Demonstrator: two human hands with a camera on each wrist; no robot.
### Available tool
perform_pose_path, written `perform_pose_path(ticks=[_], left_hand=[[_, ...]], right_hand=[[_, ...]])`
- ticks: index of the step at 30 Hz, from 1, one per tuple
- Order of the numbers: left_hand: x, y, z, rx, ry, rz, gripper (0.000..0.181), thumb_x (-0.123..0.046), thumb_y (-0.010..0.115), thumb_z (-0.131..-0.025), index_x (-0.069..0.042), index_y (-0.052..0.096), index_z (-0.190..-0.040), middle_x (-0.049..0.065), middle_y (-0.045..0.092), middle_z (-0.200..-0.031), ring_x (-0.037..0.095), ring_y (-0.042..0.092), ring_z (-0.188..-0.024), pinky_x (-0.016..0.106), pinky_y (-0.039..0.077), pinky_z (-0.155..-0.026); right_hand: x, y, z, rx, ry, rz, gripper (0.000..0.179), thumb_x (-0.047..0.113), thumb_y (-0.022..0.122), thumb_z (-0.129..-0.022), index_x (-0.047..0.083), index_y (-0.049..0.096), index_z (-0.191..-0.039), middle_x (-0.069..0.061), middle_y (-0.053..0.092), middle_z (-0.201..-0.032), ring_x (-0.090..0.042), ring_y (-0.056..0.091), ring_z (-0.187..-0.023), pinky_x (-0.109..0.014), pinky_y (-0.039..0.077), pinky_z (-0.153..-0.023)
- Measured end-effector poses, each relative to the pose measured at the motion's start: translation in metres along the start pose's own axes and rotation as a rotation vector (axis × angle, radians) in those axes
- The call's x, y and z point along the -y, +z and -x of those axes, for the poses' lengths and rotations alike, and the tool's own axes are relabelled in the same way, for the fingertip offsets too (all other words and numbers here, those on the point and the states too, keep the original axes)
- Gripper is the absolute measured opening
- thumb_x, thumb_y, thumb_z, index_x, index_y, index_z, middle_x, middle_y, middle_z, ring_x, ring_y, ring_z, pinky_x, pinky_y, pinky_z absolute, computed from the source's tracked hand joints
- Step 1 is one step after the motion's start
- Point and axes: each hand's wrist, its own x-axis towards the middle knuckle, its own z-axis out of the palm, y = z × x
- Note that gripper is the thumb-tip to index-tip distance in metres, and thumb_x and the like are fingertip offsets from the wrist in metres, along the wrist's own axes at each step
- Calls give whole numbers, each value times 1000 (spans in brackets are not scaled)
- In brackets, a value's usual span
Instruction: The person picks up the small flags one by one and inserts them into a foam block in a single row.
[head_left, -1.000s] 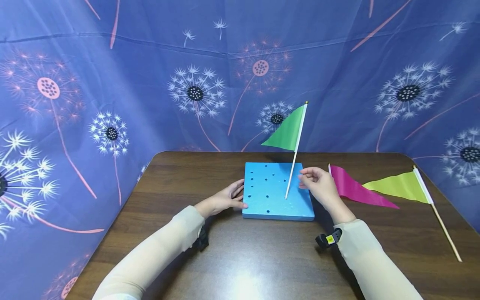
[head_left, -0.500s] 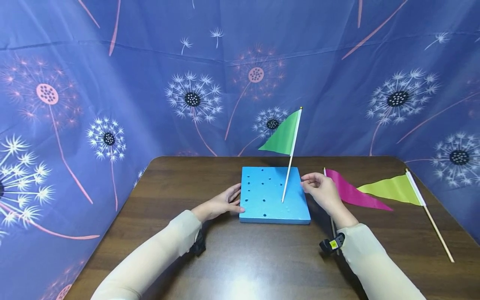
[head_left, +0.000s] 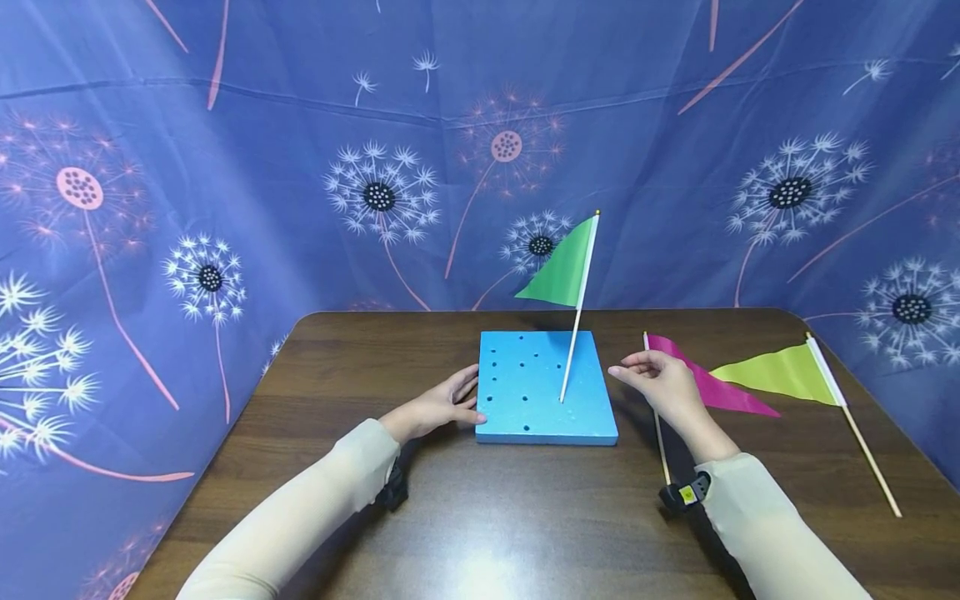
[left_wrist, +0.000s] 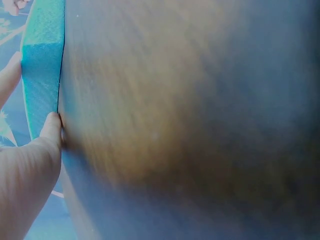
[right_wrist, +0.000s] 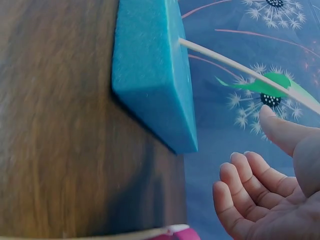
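A blue board (head_left: 543, 417) with several small holes lies on the table, and a green pennant flag (head_left: 561, 271) stands in it, its stick leaning slightly right. The left hand (head_left: 437, 407) touches the board's left side; in the left wrist view its thumb and a finger lie against the blue edge (left_wrist: 42, 75). To the right of the board hovers the right hand (head_left: 663, 385), holding nothing, its fingers loosely bent in the right wrist view, apart from the flag's stick (right_wrist: 225, 60). Beneath that hand lies a magenta flag (head_left: 708, 385), its stick partly hidden by the hand.
A yellow-green flag (head_left: 787, 375) lies farther right, its stick pointing toward the near right edge. The brown wooden table (head_left: 360, 358) reaches back to a blue dandelion-print cloth (head_left: 300, 125) hanging behind it.
The right hand has moved right, away from the green flag's stick and toward the magenta flag. The left hand stays at the board. The head view has shifted slightly.
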Motion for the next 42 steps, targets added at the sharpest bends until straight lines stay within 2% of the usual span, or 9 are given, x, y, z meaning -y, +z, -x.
perform_pose_path(ticks=[6,12,17,25,33,42], left_hand=[[0,0,0,3,7,5,96,-3,68,-89,-12,1,-157,7,2,-164,22,9,-151,38,28,-120],[0,-1,-1,0,2,16,97,-1,68,-89,-13,0,-157,6,1,-164,21,8,-151,37,28,-120],[-1,0,0,-8,0,18,96,-2,68,-88,-13,2,-157,6,2,-164,21,9,-151,37,29,-119],[-2,2,0,-6,6,18,96,0,68,-88,-11,2,-157,7,2,-164,22,8,-151,37,28,-120],[-3,3,-1,-17,8,24,95,1,68,-88,-10,3,-157,8,3,-164,23,9,-151,37,30,-119],[-1,3,-1,-22,6,34,95,2,68,-87,-11,5,-157,6,5,-164,21,10,-151,36,29,-119]], right_hand=[[-6,-9,4,3,23,33,50,46,73,-84,1,68,-103,-12,70,-91,-10,58,-75,-21,50,-60],[-9,-16,11,57,116,62,57,48,73,-83,-4,65,-106,-11,69,-82,-17,61,-69,-24,51,-54],[-13,-17,18,101,172,66,59,47,75,-81,-6,65,-104,-11,68,-77,-18,61,-67,-25,51,-54],[-23,-21,25,148,209,71,52,39,78,-81,-8,67,-99,-9,66,-72,-15,59,-63,-27,52,-53],[-30,-23,33,187,310,92,38,32,81,-78,-4,68,-80,-5,62,-66,-15,60,-58,-29,58,-56],[-34,-20,33,199,293,102,28,18,82,-75,-5,67,-79,-9,64,-71,-14,62,-55,-31,59,-54]])
